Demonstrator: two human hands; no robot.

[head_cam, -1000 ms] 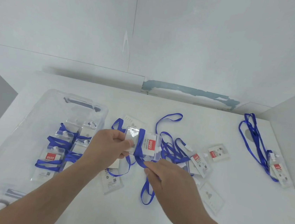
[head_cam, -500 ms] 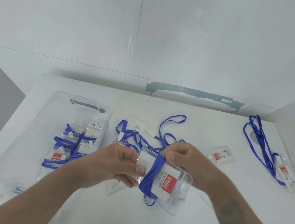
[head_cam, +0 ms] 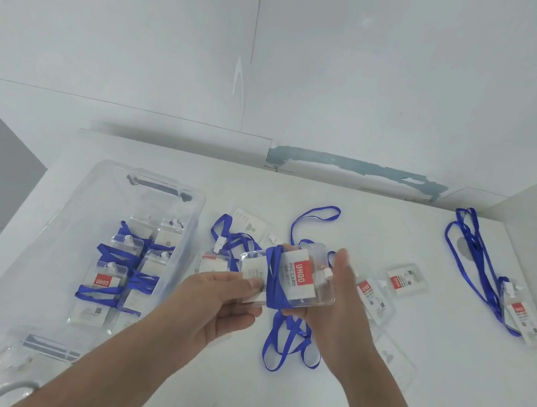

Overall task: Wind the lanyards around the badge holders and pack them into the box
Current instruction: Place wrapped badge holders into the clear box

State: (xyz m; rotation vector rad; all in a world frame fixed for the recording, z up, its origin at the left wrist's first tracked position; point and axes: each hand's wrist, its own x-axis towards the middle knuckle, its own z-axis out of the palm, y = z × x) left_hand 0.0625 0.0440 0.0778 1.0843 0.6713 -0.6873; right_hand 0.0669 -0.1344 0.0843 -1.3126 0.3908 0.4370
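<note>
My left hand (head_cam: 222,302) pinches the left end of a clear badge holder (head_cam: 299,277) with a red-and-white card, held flat above the table. A blue lanyard (head_cam: 273,282) is wrapped several turns around its middle, and its loose loop (head_cam: 281,345) hangs down to the table. My right hand (head_cam: 338,298) cups the holder's right end from underneath, and its fingers below the holder are hidden. The clear plastic box (head_cam: 58,219) stands at the left with several wrapped holders (head_cam: 107,282) inside.
Loose badge holders (head_cam: 405,281) and tangled blue lanyards (head_cam: 233,237) lie on the white table behind and right of my hands. Another holder with its lanyard (head_cam: 478,260) lies at the far right by a wall. The box lid (head_cam: 43,345) lies at the lower left.
The holder has been raised and turned level. My right hand went from above the holder to its right end and underside, bringing the lanyard round. The loose loop is shorter.
</note>
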